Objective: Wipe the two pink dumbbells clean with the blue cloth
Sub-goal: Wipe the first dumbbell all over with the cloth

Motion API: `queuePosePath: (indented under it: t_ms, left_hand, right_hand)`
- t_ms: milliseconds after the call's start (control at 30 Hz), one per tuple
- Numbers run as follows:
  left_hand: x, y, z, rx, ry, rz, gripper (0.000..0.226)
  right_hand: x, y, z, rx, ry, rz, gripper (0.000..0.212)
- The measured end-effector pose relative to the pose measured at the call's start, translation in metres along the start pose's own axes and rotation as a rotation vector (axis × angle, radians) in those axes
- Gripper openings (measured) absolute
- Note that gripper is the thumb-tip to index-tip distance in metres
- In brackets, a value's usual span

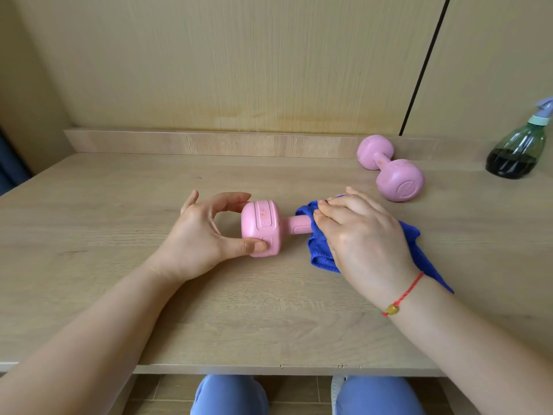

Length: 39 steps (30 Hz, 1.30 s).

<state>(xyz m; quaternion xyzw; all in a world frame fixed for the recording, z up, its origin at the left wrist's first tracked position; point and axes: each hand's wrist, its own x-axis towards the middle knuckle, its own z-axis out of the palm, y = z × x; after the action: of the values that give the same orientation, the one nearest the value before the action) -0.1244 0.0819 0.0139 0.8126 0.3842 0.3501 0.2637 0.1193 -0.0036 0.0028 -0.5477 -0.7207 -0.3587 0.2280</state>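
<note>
While I am steadying the near pink dumbbell (pixel 261 227) by its left head, I am working the blue cloth (pixel 320 253) over its handle and right end, so I judge the wipe of the first dumbbell to be the step in hand. My left hand (pixel 203 235) is pinching that head between thumb and fingertips. My right hand (pixel 362 238) is curling over the cloth and gripping it around the bar, hiding the right head. This dumbbell is lying on its side on the tabletop (pixel 119 205) between my hands, touching both. The other pink dumbbell (pixel 389 169) is lying well apart, beyond my right hand, near a spray bottle (pixel 517 151), with neither hand touching it. Next I am likely needing to turn the bar with my left hand so the cloth reaches the reddish specks on the exposed head.
</note>
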Motion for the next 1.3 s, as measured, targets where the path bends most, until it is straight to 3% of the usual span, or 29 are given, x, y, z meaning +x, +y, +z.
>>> queuePosePath:
  t_ms: [100, 167, 333, 500, 800, 1100, 1300]
  left_hand:
    - [0.005, -0.002, 0.0, -0.018, -0.015, -0.027, 0.087]
    - [0.008, -0.003, 0.0, -0.048, -0.024, -0.042, 0.084]
    - [0.011, -0.006, 0.005, -0.153, -0.037, -0.075, 0.062]
    - [0.01, -0.009, 0.008, -0.199, -0.051, -0.081, 0.085]
    - [0.016, -0.016, 0.013, -0.248, -0.058, -0.141, 0.077]
    - [0.014, -0.017, 0.016, -0.074, 0.057, -0.102, 0.091]
    - [0.01, -0.013, 0.017, -0.076, 0.06, -0.078, 0.092]
  right_hand:
    - [0.003, 0.008, 0.009, 0.177, 0.052, -0.036, 0.029]
    - [0.003, 0.007, 0.013, 0.153, 0.045, -0.082, 0.023]
    - [0.005, -0.015, 0.012, 0.139, -0.06, -0.195, 0.041]
    - [0.008, 0.012, 0.009, 0.041, -0.082, -0.224, 0.04]
    - [0.018, 0.015, 0.013, -0.134, -0.171, -0.05, 0.015]
    - [0.02, 0.014, 0.026, -0.108, -0.142, -0.064, 0.013]
    - [0.019, 0.024, 0.016, -0.028, -0.145, -0.119, 0.028]
